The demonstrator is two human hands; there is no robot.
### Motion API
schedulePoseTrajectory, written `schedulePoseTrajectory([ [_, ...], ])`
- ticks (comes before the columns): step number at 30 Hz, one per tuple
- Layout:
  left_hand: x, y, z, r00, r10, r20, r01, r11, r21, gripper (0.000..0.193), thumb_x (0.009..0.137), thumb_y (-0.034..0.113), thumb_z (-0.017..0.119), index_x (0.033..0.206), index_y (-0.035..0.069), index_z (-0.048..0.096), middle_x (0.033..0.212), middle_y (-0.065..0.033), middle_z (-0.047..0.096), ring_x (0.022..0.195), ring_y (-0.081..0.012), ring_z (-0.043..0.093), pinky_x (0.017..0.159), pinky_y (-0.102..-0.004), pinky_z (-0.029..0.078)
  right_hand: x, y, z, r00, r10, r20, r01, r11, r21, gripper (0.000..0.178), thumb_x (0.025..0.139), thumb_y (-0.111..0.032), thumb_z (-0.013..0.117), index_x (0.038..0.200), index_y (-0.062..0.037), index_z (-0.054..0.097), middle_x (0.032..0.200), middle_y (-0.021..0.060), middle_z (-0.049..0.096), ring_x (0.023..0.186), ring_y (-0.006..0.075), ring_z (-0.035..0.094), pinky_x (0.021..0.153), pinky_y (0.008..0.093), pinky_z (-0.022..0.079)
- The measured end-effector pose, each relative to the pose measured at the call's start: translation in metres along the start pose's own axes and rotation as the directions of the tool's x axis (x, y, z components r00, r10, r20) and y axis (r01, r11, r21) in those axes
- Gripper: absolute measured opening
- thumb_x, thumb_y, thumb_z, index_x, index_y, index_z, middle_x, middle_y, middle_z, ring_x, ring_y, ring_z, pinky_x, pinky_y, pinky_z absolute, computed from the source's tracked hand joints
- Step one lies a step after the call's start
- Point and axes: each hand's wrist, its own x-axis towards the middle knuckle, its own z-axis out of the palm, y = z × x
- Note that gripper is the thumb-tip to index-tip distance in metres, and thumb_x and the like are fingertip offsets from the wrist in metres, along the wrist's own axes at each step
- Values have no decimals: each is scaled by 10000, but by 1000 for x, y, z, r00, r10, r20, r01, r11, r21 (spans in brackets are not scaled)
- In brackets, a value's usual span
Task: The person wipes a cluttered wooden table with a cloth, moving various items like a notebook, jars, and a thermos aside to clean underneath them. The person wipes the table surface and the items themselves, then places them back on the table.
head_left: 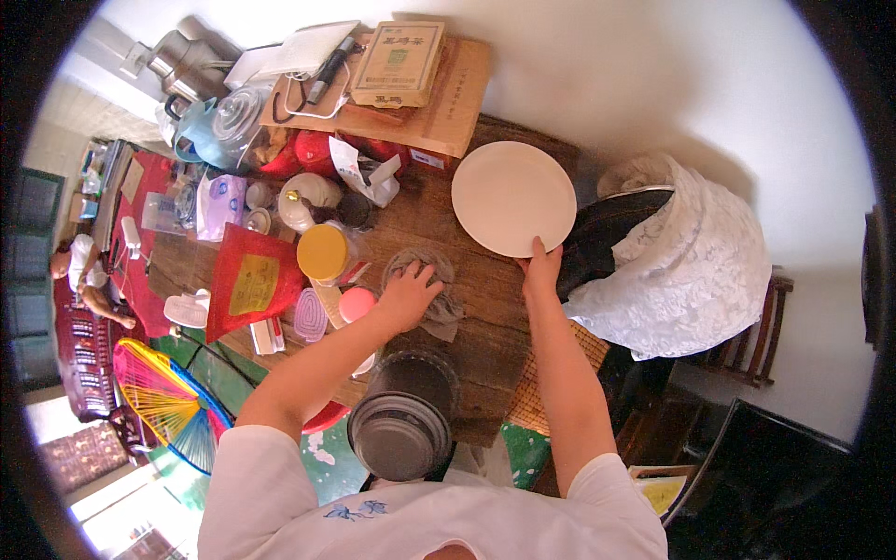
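While the wooden table (485,308) fills the middle of the frame, the biggest thing being handled is the round cream plate (513,198), up and a bit right of the middle. It looks hard and stiff, and it could break if it falls. It also looks smooth, so it may slip. The right hand (541,269) holds it at the bottom rim, with the fingers closed on the edge. The rim is the best place to take it, maybe with a thumb on top and fingers under.

Just right of the plate stands a big dark tub with a white lace cloth (686,266) over it.

Smaller is the grey rag (431,280), in the middle of the frame, lying crumpled on the table. It looks soft, light and floppy. It will bend any way and cannot break. The left hand (408,297) lies flat on it with fingers spread, pressing it down. A bunch of it can be grabbed anywhere.

Near the bottom of the frame a dark round pot (403,425) sits at the table's edge. Left of the rag are a yellow lid jar (323,252) and a red packet (250,280).
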Motion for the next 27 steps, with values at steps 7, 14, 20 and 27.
schedulePoseTrajectory([
  [7,-51,4,-25,932,29,-360,-136,952,-274,624,792,157,725,1368,157,484,1435,-165,390,1320,-422,366,1083,-505,371,34,6,8,1000,9,-19,-11,996,-88,440,976,-118,522,1387,-92,366,1303,121,521,1105,282,590,796,423,575],
  [14,-182,36,-49,866,-374,-332,-40,609,-792,484,906,154,642,1358,107,477,1364,-144,431,1259,-306,443,1049,-401,386,38,-18,1,998,56,-22,-56,998,-26,361,952,-136,550,1272,-7,443,1189,151,575,962,297,629,808,435,563],
  [20,-263,67,56,763,-623,174,145,-98,-985,515,1024,387,450,1440,86,401,1372,-81,446,1279,-210,426,1051,-340,357,-60,-14,-40,988,72,133,-21,936,-351,413,943,-333,577,1230,-72,436,1032,76,542,879,186,563,738,377,494],
  [27,-241,113,67,807,-365,463,-66,-836,-545,731,979,634,345,1431,67,437,1413,-62,512,1257,-221,506,1086,-390,374,-239,10,-76,561,748,353,-485,644,-592,933,871,-678,545,1559,-200,134,1626,90,66,1493,311,68,1075,661,273],
])
